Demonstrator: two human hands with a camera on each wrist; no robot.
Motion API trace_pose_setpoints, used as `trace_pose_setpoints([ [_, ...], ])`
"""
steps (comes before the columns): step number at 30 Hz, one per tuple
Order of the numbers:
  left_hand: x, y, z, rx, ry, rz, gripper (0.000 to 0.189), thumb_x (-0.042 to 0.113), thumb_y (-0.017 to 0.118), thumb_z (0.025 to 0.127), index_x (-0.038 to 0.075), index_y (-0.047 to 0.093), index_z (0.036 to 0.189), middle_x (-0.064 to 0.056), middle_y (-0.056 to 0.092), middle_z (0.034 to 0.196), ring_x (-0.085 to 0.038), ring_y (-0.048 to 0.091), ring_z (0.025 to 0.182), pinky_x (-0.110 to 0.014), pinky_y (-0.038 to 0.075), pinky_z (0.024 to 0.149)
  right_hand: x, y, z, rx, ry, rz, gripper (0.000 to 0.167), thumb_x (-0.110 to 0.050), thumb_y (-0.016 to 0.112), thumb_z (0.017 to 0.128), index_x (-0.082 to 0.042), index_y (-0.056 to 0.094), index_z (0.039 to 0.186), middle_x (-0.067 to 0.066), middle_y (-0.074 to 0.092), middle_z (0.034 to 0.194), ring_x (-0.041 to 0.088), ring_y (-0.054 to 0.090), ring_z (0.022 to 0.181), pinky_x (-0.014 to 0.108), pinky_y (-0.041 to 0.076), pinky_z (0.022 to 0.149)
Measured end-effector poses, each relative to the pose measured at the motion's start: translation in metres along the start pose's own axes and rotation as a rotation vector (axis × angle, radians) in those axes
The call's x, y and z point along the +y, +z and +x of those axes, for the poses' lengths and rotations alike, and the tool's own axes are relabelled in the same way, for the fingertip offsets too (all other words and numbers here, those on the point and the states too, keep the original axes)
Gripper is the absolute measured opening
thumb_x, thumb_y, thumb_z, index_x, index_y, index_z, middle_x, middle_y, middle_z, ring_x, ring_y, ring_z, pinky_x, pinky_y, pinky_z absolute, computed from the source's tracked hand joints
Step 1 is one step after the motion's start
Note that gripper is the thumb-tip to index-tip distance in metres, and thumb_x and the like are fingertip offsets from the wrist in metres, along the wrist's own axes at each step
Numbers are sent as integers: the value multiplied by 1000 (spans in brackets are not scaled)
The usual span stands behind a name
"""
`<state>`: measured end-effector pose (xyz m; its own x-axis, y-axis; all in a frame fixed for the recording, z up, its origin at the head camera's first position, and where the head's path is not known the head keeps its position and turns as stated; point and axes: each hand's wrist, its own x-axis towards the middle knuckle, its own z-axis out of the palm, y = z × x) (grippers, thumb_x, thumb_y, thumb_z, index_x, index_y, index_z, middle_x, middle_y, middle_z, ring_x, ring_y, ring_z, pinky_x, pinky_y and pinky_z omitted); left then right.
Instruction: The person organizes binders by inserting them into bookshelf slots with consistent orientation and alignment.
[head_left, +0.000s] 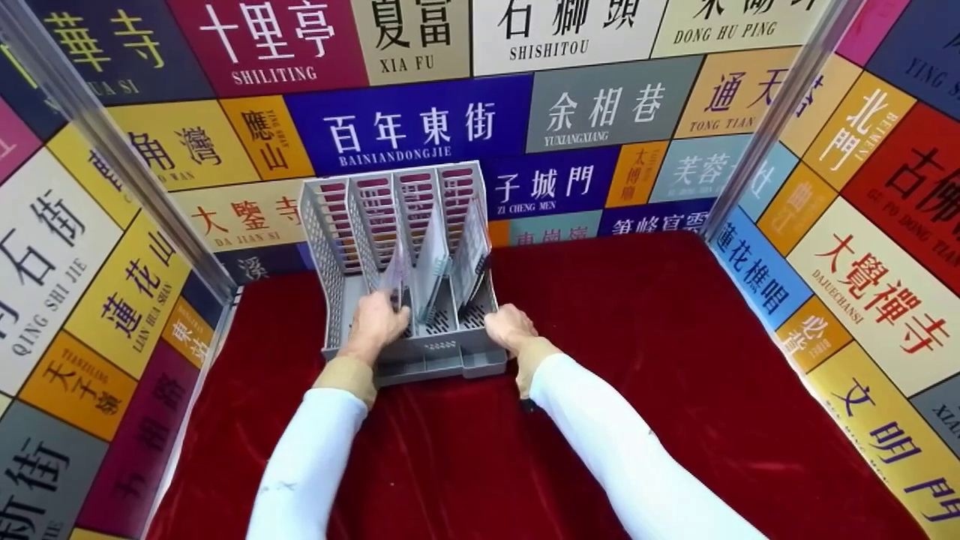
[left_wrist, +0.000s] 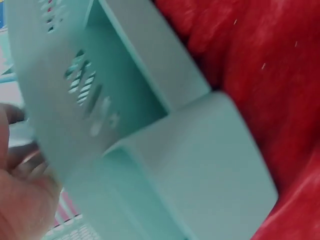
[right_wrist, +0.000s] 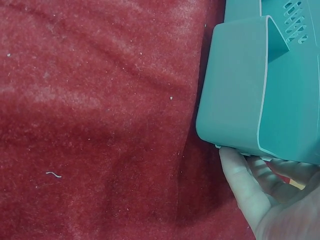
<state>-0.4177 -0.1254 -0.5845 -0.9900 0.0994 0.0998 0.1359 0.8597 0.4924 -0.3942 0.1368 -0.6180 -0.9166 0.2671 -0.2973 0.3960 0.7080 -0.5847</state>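
A grey desktop file organizer [head_left: 442, 346] with several upright slots and small front trays stands on the red cloth. Thin flat booklets lean inside, among them a clear-covered one [head_left: 433, 277] and another at the right [head_left: 471, 259]. My left hand [head_left: 377, 322] reaches over the front wall and pinches the lower front edge of a thin pale purple booklet [head_left: 395, 271]; its fingertips are partly hidden. In the left wrist view the fingers curl behind the front wall. My right hand [head_left: 511, 328] grips the organizer's right side near the front corner, its fingers [right_wrist: 240, 175] touching the side.
Dark red velvet cloth [head_left: 637, 360] covers the table. Panels with large printed Chinese place names [head_left: 409, 131] stand behind and at both sides, with metal posts [head_left: 780, 112] at the corners. The organizer's back is close to the rear panel.
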Motion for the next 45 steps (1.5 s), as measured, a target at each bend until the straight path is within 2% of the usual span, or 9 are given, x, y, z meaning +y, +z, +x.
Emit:
trace_pose_setpoints([
  [4,6,-17,-2,-110,31,46,30,22,78,90,0,75,111,-28,80,111,-47,77,103,-60,63,97,1,-2,1,6,2,-11,38,-27,49,99,-8,79,113,17,80,135,40,75,129,54,59,109],
  [7,9,-24,1,-145,69,96,27,17,86,85,2,76,104,-27,81,107,-45,77,98,-60,63,93,2,-4,2,15,4,-14,37,-27,49,100,-8,79,112,17,80,134,39,75,127,54,59,108],
  [11,7,-18,6,-109,96,215,26,20,90,85,1,80,99,-30,81,106,-48,80,99,-61,64,91,3,-5,4,20,2,-8,36,-27,49,99,-8,79,109,16,80,132,39,76,125,54,60,107],
  [14,0,-7,9,-57,80,284,28,22,89,87,-1,82,100,-32,82,109,-50,81,102,-63,65,90,5,-4,5,18,-2,-8,37,-27,49,99,-8,79,110,16,80,133,38,76,126,54,60,107],
  [21,-8,15,13,53,9,247,24,18,84,91,-3,83,103,-32,83,105,-51,82,96,-66,66,85,6,-1,2,10,-8,2,39,-26,49,99,-8,79,116,17,80,136,38,75,127,54,59,108],
  [27,-11,17,19,112,-21,247,29,20,88,90,-5,84,104,-33,82,105,-52,82,95,-66,66,82,5,1,0,16,-6,14,38,-27,50,100,-9,79,118,15,80,135,38,75,127,55,58,109],
  [32,-18,14,22,112,-83,222,35,26,92,88,-3,84,108,-32,83,108,-52,82,98,-65,67,83,0,7,1,2,-11,-4,37,-27,50,100,-10,79,116,15,80,134,36,75,126,54,59,108],
  [40,-28,10,22,106,-240,137,44,30,94,88,-2,83,116,-33,81,119,-52,81,108,-65,66,92,-6,17,-1,-22,-37,-15,37,-28,50,100,-10,78,117,14,80,133,36,75,126,54,59,109],
  [45,-31,4,22,72,-213,132,40,30,89,93,-3,82,115,-33,81,118,-52,81,109,-64,65,95,-10,17,2,-13,-50,-25,38,-28,51,99,-9,78,119,15,79,135,37,74,128,55,59,109],
])
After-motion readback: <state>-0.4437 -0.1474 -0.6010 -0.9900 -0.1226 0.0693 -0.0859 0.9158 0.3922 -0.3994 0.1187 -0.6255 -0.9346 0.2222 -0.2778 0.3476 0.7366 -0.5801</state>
